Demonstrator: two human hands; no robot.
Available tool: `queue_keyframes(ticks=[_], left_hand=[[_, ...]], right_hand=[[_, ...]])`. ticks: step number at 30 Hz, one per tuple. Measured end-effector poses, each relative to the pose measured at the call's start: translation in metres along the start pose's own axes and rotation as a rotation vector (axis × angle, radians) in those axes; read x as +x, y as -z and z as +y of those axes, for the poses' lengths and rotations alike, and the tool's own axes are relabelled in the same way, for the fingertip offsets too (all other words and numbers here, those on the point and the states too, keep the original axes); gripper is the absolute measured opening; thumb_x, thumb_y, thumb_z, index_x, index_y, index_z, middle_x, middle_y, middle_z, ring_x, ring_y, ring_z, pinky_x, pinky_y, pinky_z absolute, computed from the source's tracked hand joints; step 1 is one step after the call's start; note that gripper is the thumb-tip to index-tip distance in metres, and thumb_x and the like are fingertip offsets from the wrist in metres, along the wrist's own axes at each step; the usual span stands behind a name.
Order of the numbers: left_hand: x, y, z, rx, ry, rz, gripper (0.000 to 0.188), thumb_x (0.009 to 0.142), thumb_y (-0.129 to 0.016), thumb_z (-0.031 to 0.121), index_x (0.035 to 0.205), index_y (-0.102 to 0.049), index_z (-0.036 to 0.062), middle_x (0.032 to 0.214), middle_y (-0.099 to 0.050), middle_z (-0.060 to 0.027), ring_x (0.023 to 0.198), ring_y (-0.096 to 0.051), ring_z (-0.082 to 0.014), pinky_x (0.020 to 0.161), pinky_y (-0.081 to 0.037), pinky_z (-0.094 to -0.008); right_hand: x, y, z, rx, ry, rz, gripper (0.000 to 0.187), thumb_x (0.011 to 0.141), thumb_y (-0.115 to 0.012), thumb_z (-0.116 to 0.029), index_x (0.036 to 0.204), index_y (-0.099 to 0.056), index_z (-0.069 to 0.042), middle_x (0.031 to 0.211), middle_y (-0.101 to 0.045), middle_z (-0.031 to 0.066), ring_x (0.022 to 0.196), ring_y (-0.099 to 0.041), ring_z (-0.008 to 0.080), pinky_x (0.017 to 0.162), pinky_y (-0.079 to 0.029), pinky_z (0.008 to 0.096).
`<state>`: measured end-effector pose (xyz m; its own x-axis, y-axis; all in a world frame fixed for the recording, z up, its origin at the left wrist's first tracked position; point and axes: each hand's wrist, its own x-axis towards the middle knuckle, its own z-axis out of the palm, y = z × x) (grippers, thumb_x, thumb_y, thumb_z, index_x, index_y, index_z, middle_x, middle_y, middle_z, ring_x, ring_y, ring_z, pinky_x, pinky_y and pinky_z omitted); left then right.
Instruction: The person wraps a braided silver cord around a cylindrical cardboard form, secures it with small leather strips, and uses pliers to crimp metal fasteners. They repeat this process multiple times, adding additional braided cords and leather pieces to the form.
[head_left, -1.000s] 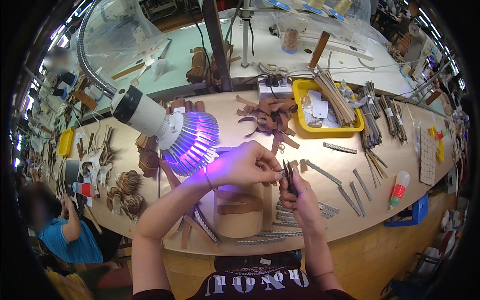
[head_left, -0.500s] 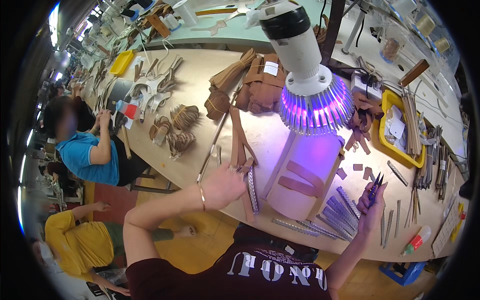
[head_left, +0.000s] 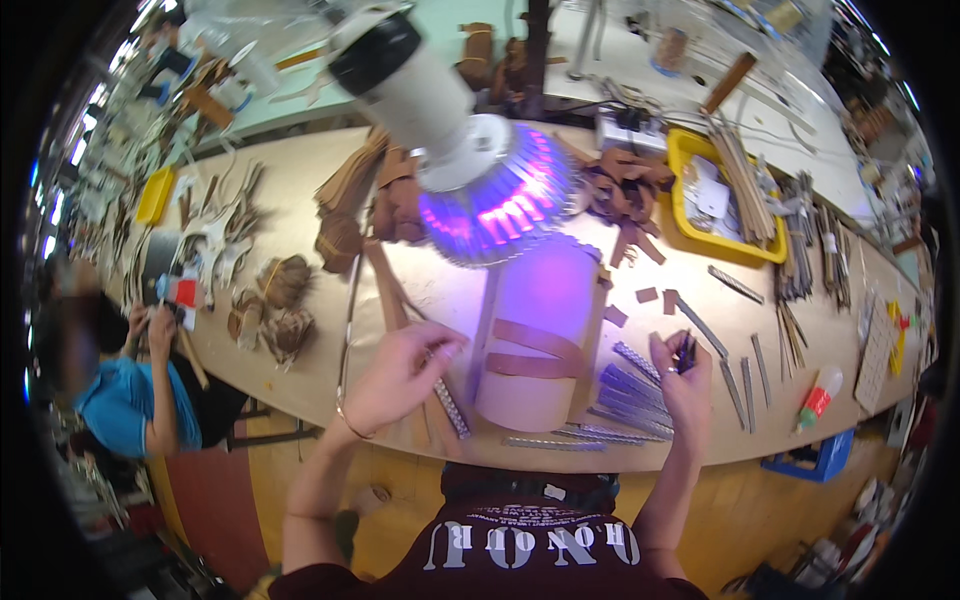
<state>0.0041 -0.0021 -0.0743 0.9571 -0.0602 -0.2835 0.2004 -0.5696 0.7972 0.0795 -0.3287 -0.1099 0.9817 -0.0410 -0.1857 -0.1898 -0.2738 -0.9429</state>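
Note:
My left hand (head_left: 393,382) is over the near table edge, its fingers bent and pressed together. A silvery braided strip (head_left: 452,410) runs out from beside its fingertips; whether the fingers grip it cannot be made out. In my right hand (head_left: 687,385) are small dark thread snips (head_left: 685,352), pointing up. A thin grey strip (head_left: 704,327) lies slanted just beyond that hand. Between my hands stands a curved, pale block (head_left: 520,405) with a brown leather strip (head_left: 530,362) looped across it. Several silvery strips (head_left: 630,402) fan out right of the block.
A lamp (head_left: 500,190) glowing purple hangs over the block. Bundled brown strips (head_left: 340,240) lie to the left, a yellow tray (head_left: 683,222) far right, and a red-and-green bottle (head_left: 819,398) near right. At the left, a person in a blue shirt (head_left: 125,405) works at the same table.
My view has shifted, moving the scene leftward. My left hand has turned, fingers still bent. The snips stay in my right hand, which is now beside the fanned strips, with a grey strip newly beyond it.

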Motion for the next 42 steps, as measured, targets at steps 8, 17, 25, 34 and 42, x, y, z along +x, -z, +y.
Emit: queue_keyframes(ticks=[8,17,25,34,42], left_hand=[[0.039,-0.051,-0.014,-0.665,0.043,0.159,0.034,0.095,-0.064,0.017,0.121,-0.058,-0.0042,0.095,-0.061,-0.0028,0.084,-0.056,-0.0059,0.072,-0.046,-0.0204],[0.038,-0.053,-0.011,-0.605,-0.038,0.236,0.008,0.090,-0.066,0.005,0.094,-0.059,0.0020,0.088,-0.059,-0.0003,0.081,-0.053,-0.0067,0.070,-0.044,-0.0214],[0.052,-0.056,-0.012,-0.823,-0.201,0.342,0.011,0.094,-0.061,0.003,0.095,-0.051,0.0061,0.081,-0.060,-0.0037,0.070,-0.054,-0.0092,0.064,-0.043,-0.0216],[0.059,-0.076,-0.011,-0.958,-0.139,0.477,0.024,0.095,-0.060,0.005,0.115,-0.046,0.0034,0.096,-0.061,-0.0050,0.073,-0.054,-0.0076,0.066,-0.045,-0.0210],[0.062,-0.080,-0.009,-1.002,-0.110,0.533,0.025,0.096,-0.057,0.005,0.117,-0.045,0.0012,0.091,-0.058,-0.0046,0.071,-0.053,-0.0080,0.063,-0.041,-0.0220]], right_hand=[[-0.007,-0.040,-0.010,-0.025,0.078,-0.266,0.023,0.085,-0.074,-0.017,0.099,-0.062,-0.003,0.091,-0.059,0.0021,0.068,-0.049,0.0080,0.061,-0.042,0.0234],[0.003,-0.047,-0.003,-0.209,0.388,-0.375,0.026,0.085,-0.074,-0.025,0.097,-0.062,-0.005,0.094,-0.060,0.0123,0.088,-0.058,0.0272,0.081,-0.047,0.0363],[0.020,-0.041,-0.010,-0.193,0.400,-0.452,0.030,0.089,-0.067,-0.027,0.106,-0.055,-0.005,0.097,-0.063,0.0168,0.090,-0.061,0.0359,0.077,-0.048,0.0431],[0.033,-0.047,-0.004,-0.018,0.347,-0.459,0.034,0.087,-0.072,-0.023,0.112,-0.055,-0.008,0.087,-0.063,0.0131,0.081,-0.064,0.0276,0.073,-0.049,0.0383],[0.019,-0.036,0.019,0.016,0.291,-0.441,0.036,0.090,-0.071,-0.021,0.119,-0.056,-0.007,0.077,-0.056,-0.0003,0.066,-0.051,0.0064,0.061,-0.044,0.0242]])
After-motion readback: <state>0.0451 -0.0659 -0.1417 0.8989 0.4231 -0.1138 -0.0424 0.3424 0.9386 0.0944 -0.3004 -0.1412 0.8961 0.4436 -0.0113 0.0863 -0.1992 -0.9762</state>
